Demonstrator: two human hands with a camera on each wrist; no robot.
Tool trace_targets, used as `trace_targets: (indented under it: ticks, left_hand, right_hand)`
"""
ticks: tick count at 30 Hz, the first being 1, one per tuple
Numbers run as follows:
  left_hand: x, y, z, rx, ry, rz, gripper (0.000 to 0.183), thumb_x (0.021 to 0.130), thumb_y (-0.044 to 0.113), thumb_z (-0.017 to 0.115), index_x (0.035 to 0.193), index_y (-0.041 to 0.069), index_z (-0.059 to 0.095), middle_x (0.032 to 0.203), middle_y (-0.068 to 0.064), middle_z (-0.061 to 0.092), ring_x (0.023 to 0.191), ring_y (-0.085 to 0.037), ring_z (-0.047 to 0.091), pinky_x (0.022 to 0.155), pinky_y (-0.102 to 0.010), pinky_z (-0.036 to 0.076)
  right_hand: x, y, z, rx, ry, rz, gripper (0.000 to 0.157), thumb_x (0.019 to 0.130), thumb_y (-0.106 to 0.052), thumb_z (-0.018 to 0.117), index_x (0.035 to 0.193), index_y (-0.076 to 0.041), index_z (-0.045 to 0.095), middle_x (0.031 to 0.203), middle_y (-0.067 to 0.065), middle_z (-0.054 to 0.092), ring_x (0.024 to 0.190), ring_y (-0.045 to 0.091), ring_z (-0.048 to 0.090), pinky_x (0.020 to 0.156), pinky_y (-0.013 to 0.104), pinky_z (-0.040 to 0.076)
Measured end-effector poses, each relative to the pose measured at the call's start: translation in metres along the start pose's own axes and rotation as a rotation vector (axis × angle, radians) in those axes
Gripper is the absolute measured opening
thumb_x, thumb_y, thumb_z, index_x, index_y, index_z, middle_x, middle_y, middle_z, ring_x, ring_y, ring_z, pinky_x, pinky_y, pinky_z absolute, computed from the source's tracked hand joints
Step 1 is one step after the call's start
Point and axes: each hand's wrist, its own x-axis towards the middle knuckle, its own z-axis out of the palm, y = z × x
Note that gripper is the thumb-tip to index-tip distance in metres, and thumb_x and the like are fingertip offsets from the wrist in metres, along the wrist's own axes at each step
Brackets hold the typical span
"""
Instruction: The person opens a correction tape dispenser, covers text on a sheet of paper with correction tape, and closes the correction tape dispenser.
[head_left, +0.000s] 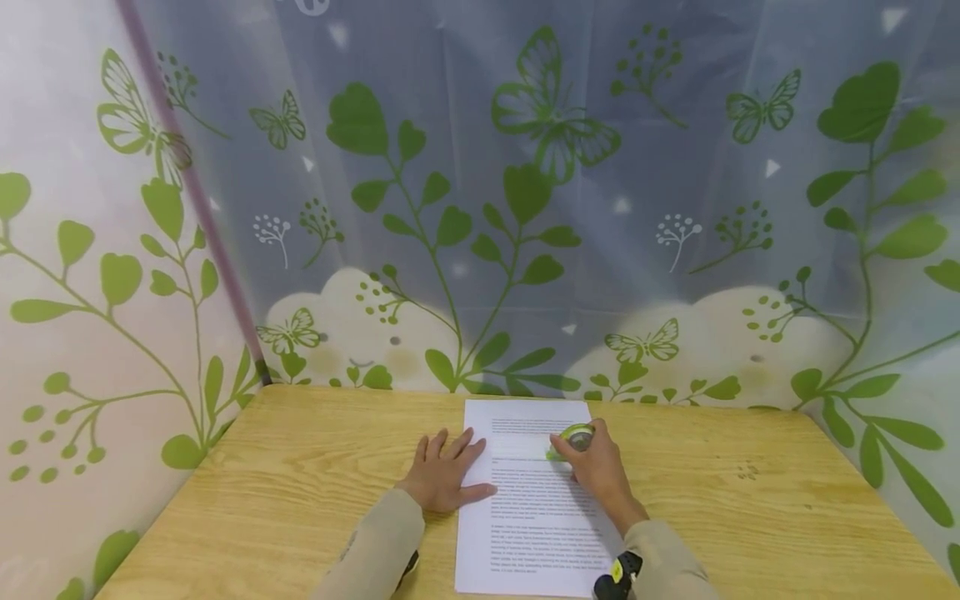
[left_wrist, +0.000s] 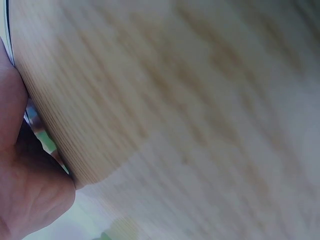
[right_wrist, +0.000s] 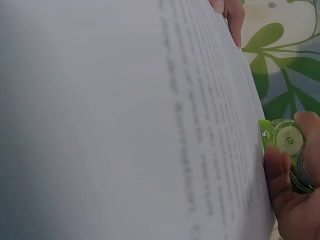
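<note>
A printed sheet of paper (head_left: pixel 525 508) lies on the wooden table in front of me. My right hand (head_left: pixel 602 468) grips a green correction tape dispenser (head_left: pixel 579 437), its tip at the paper near a gap between text blocks. In the right wrist view the dispenser (right_wrist: pixel 287 139) shows a clear green case with a white spool inside, held between thumb and fingers of the hand (right_wrist: pixel 297 200). My left hand (head_left: pixel 444 477) rests with fingers spread across the sheet's left edge. The left wrist view shows part of that hand (left_wrist: pixel 32 175) against the table.
The wooden table (head_left: pixel 315 467) extends to both sides of the paper. Behind it hangs a curtain (head_left: pixel 465 250) printed with green leaves and butterflies, and another patterned panel (head_left: pixel 90 250) stands on the left. A dark mark (head_left: pixel 747 471) shows on the tabletop at right.
</note>
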Motion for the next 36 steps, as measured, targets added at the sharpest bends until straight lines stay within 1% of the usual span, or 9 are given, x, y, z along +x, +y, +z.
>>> trace_targets:
  ticks: [6, 12, 17, 23, 31, 36]
  left_hand:
    - [-0.003, 0.003, -0.004, -0.039, -0.007, 0.007, 0.076, 0.092, 0.062, 0.045, 0.150, 0.016, 0.032, 0.156, -0.010, 0.023, 0.137, -0.047, 0.016, 0.106, -0.064, 0.010]
    - [-0.002, 0.003, -0.003, -0.020, -0.011, -0.003, 0.077, 0.092, 0.064, 0.043, 0.151, 0.017, 0.030, 0.156, -0.009, 0.021, 0.138, -0.046, 0.016, 0.107, -0.063, 0.010]
    - [-0.002, 0.002, -0.003, -0.027, -0.011, -0.001, 0.077, 0.091, 0.064, 0.044, 0.151, 0.017, 0.030, 0.156, -0.009, 0.022, 0.138, -0.046, 0.016, 0.106, -0.063, 0.010]
    - [-0.002, 0.002, -0.001, -0.032, -0.008, 0.005, 0.076, 0.092, 0.063, 0.045, 0.150, 0.017, 0.031, 0.156, -0.010, 0.022, 0.138, -0.047, 0.016, 0.106, -0.064, 0.010]
    - [-0.002, 0.002, -0.001, -0.034, -0.003, 0.008, 0.076, 0.091, 0.063, 0.045, 0.150, 0.017, 0.031, 0.156, -0.010, 0.022, 0.137, -0.047, 0.016, 0.106, -0.064, 0.009]
    - [-0.002, 0.002, -0.003, -0.031, 0.003, 0.011, 0.077, 0.092, 0.063, 0.045, 0.150, 0.015, 0.031, 0.156, -0.011, 0.022, 0.137, -0.048, 0.016, 0.106, -0.064, 0.009]
  right_hand:
    - [0.002, 0.004, -0.003, -0.008, -0.002, 0.006, 0.057, 0.086, -0.035, 0.072, 0.116, 0.001, 0.040, 0.085, 0.012, 0.060, 0.049, 0.015, 0.054, 0.053, 0.029, 0.046]
    - [0.001, 0.007, -0.009, -0.013, -0.002, 0.001, 0.058, 0.086, -0.037, 0.072, 0.116, 0.001, 0.040, 0.083, 0.012, 0.060, 0.050, 0.016, 0.054, 0.054, 0.030, 0.046]
    - [0.002, 0.010, -0.013, -0.016, -0.014, 0.007, 0.060, 0.086, -0.039, 0.071, 0.117, 0.001, 0.039, 0.085, 0.013, 0.060, 0.050, 0.016, 0.054, 0.053, 0.030, 0.046]
    - [0.001, 0.010, -0.015, -0.015, -0.014, 0.014, 0.057, 0.086, -0.038, 0.071, 0.115, 0.000, 0.039, 0.084, 0.013, 0.058, 0.050, 0.016, 0.053, 0.053, 0.030, 0.045]
    - [0.001, 0.013, -0.020, -0.039, -0.015, 0.009, 0.057, 0.086, -0.038, 0.071, 0.113, 0.000, 0.039, 0.085, 0.012, 0.059, 0.049, 0.015, 0.053, 0.054, 0.029, 0.045]
    - [0.003, 0.013, -0.026, -0.051, -0.019, 0.009, 0.057, 0.087, -0.038, 0.071, 0.114, 0.000, 0.038, 0.079, 0.012, 0.058, 0.048, 0.015, 0.052, 0.053, 0.029, 0.044]
